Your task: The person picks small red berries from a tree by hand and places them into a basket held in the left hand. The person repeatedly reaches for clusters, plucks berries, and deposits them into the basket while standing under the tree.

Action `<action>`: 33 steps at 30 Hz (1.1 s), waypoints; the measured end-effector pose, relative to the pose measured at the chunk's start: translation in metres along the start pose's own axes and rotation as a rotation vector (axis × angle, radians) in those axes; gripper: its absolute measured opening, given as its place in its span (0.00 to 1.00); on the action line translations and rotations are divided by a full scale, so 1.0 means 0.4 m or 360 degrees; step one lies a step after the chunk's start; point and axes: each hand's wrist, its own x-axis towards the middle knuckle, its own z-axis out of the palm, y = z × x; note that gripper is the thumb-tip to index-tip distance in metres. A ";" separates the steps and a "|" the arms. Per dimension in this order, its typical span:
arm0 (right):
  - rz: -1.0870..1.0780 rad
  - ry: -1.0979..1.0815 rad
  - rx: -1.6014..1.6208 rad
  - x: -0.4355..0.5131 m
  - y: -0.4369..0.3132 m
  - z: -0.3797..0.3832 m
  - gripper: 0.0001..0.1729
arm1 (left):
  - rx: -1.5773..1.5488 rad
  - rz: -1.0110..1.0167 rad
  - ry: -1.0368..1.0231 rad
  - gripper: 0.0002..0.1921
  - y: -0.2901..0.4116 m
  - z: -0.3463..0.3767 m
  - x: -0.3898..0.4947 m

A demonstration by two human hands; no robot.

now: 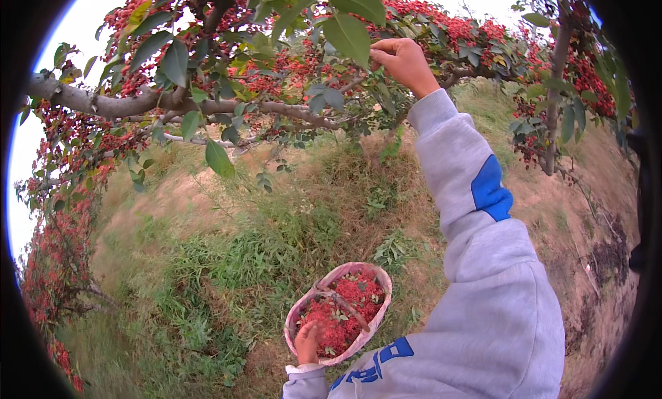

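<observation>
My right hand (403,63) is raised into the tree, its bent fingertips among the green leaves (347,37) beside a twig; whether they pinch a leaf or a stem cannot be made out. Low in the view my left hand (307,342) is at the near left rim of an oval, pink-lined basket (380,316) with an arched handle (344,302). The basket holds clusters of small red berries (362,290) mixed with some leaves. Blur around the left fingertips, over the berries, hides whether they hold anything.
A thick grey branch (124,105) crosses the upper left, with red berry clusters (460,29) and leaves all along the top. On the right a thinner branch (557,78) hangs down. Grass and weeds (253,254) grow on the sloping ground below; more berry-laden branches (57,259) stand at the left edge.
</observation>
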 end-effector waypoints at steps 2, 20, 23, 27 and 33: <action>-0.0040 0.0016 -0.0025 0.012 0.002 0.006 0.11 | 0.0016 -0.0040 0.0066 0.11 -0.009 -0.010 -0.009; 0.0144 -0.0153 0.0515 0.011 0.010 0.047 0.20 | -0.0061 -0.0034 0.0183 0.11 -0.056 -0.104 -0.078; -0.0065 0.0082 -0.0075 0.046 0.009 0.062 0.20 | -0.0093 -0.0025 0.0214 0.09 -0.046 -0.103 -0.083; -0.0207 0.0121 -0.0384 0.061 0.021 0.057 0.16 | -0.0106 -0.0041 0.0248 0.09 -0.039 -0.105 -0.092; -0.0447 0.0278 -0.0588 0.059 0.037 0.038 0.12 | -0.0012 -0.0115 0.0233 0.10 -0.044 -0.118 -0.093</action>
